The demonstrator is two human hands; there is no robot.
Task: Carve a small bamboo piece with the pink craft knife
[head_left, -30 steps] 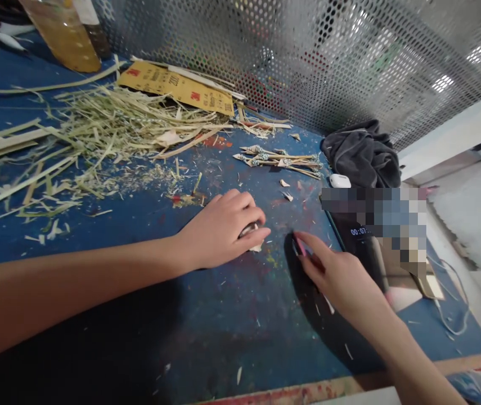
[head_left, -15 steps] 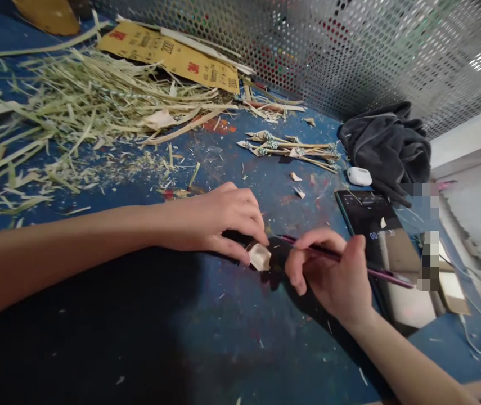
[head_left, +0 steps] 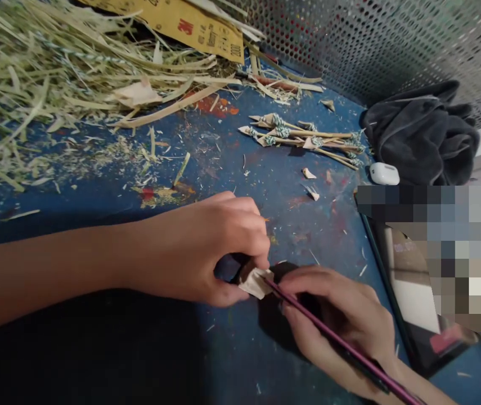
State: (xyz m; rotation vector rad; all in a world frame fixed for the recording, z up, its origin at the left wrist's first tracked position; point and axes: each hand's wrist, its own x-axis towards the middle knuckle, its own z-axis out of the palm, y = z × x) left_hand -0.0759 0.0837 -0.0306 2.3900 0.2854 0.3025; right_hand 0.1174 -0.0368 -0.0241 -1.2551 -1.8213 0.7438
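Note:
My left hand (head_left: 227, 242) pinches a small, pale, angular piece that looks like wood (head_left: 257, 283) between thumb and fingers, low over the blue tabletop (head_left: 240, 349). In my right hand (head_left: 345, 306) is a slim dark-pink pencil (head_left: 321, 325), gripped close to its point. The pencil's tip meets the right part of the pale piece's upper face, and its shaft slants down to the lower right. Whether it has left a mark there is too small to see.
Shredded plant strips (head_left: 71, 73) heap at the upper left beside a yellow sandpaper sheet (head_left: 206, 36). Thin pointed sticks bound with cord (head_left: 308, 138) lie beyond my hands. To the right are a white earbud case (head_left: 384, 174), dark cloth (head_left: 421, 135) and a tablet-like device (head_left: 409, 304).
My right hand has turned and brought the pencil tip onto the pale piece. The left fingers have curled more around that piece. The view has moved closer.

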